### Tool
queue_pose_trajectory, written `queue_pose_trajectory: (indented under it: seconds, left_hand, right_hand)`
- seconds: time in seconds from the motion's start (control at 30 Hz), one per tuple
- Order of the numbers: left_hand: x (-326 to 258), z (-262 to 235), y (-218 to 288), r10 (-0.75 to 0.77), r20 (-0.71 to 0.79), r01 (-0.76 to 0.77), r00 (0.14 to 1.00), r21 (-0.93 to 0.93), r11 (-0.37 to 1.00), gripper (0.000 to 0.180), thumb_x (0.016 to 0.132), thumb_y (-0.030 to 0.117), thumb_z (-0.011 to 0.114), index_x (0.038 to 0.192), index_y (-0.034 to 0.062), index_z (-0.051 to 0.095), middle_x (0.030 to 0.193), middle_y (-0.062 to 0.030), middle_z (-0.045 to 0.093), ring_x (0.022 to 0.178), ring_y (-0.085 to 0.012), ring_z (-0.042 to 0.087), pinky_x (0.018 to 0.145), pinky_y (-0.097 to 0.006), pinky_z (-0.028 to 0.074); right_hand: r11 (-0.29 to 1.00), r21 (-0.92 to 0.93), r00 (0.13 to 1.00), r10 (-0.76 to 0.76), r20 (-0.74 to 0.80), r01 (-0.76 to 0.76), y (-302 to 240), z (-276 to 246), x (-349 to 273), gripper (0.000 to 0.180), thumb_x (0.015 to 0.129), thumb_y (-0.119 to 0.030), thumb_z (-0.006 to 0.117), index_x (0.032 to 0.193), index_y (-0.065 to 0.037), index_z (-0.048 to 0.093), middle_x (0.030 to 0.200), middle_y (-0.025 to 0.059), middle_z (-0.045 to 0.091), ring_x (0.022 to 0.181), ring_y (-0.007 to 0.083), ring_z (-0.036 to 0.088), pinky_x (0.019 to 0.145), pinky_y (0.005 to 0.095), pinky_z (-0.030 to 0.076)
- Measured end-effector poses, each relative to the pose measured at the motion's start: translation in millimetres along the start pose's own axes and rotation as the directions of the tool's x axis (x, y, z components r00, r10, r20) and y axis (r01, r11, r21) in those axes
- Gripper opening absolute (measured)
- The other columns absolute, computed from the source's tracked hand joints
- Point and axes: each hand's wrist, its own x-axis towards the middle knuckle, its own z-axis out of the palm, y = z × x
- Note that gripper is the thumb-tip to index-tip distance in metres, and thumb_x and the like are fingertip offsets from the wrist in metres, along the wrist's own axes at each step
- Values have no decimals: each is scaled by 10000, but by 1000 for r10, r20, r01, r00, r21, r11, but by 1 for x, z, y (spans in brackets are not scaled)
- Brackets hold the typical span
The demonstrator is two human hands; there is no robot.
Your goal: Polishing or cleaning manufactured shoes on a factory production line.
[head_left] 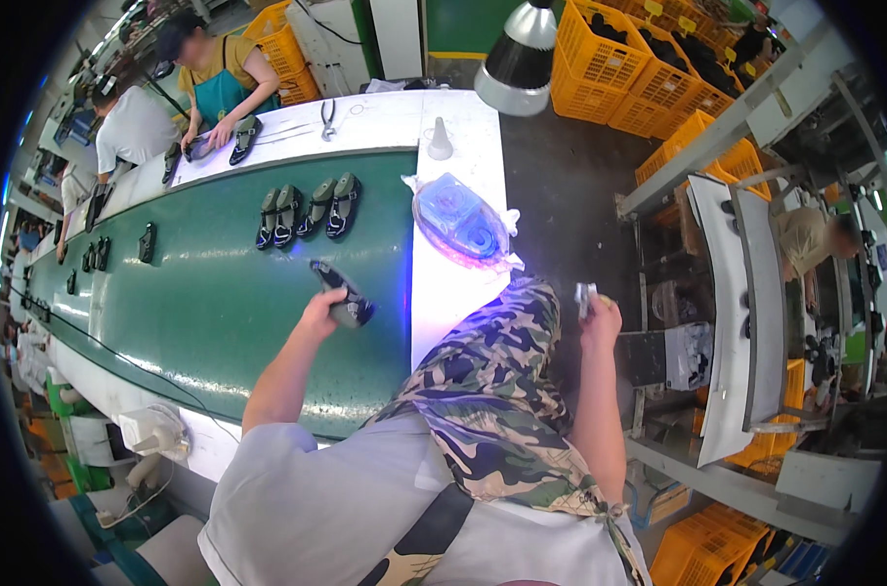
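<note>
My left hand (320, 314) is closed on the end of a dark shoe (354, 309), held over the green conveyor belt (199, 327). Beyond it, several similar dark shoes (342, 207) with grey insides stand in a group on the belt. Out to the right, past the white table end, my right hand (603, 320) pinches a small silvery-white piece (584, 296); its exact kind is too small to make out. On the white table end lies a round, plastic-wrapped container (460, 223) with blue items in it, between my two hands but farther off.
A black and silver lamp (518, 61) hangs over the table corner. Pincers (328, 119) and a grey cone (440, 140) are on the white ledge. Across the belt a person in a teal apron (221, 90) handles a shoe. Orange crates (600, 61) and a metal rack (746, 322) stand right.
</note>
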Motion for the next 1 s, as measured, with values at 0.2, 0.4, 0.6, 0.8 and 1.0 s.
queue_pose_trajectory:
  seconds: [0.2, 0.4, 0.6, 0.8, 1.0]
  left_hand:
    - [-9, 195, 11, 317, 455, -449, 832, 219, 866, 618, 736, 99, 807, 1283, -14, 542, 1183, -125, 666, 1107, -250, 648, 1014, -408, 496]
    - [-40, 293, 2, 474, 748, -886, 464, 386, 258, 611, 700, 74, 882, 1242, -15, 614, 1150, -114, 703, 1050, -221, 690, 994, -353, 519]
    - [-63, 339, 6, 373, 910, -970, 180, 227, -85, 568, 724, 73, 862, 1236, -13, 632, 1165, -125, 707, 1055, -230, 696, 967, -354, 532]
    - [-77, 358, 5, 351, 925, -960, 145, 217, -177, 631, 688, 123, 878, 1248, 3, 614, 1088, -159, 705, 987, -300, 710, 881, -373, 558]
    - [-81, 359, 17, 108, 913, -910, 393, 403, -94, 562, 635, 169, 872, 1127, 19, 643, 947, -152, 706, 860, -301, 705, 799, -388, 555]
  right_hand:
    - [963, -98, 916, -202, 346, 250, -45, 87, -40, 169, 819, -41, 764, 913, -50, 624, 764, -16, 577, 629, 80, 527, 554, 243, 421]
    - [927, -51, 822, -302, 483, 371, -89, 127, -93, 194, 786, 1, 787, 863, -36, 614, 818, 2, 612, 722, 77, 562, 652, 242, 466]
    - [918, -126, 861, -296, 415, 376, -101, 113, -101, 196, 788, -19, 785, 859, -33, 603, 769, 8, 613, 676, 80, 567, 626, 247, 470]
    - [976, 143, 856, -212, 471, 163, -127, 113, -124, 195, 759, -14, 788, 843, -12, 613, 768, 37, 629, 659, 94, 576, 593, 259, 474]
    - [902, 76, 695, -379, 612, 425, -171, 116, -141, 187, 784, -17, 783, 855, -24, 610, 806, 14, 626, 717, 77, 577, 645, 233, 476]
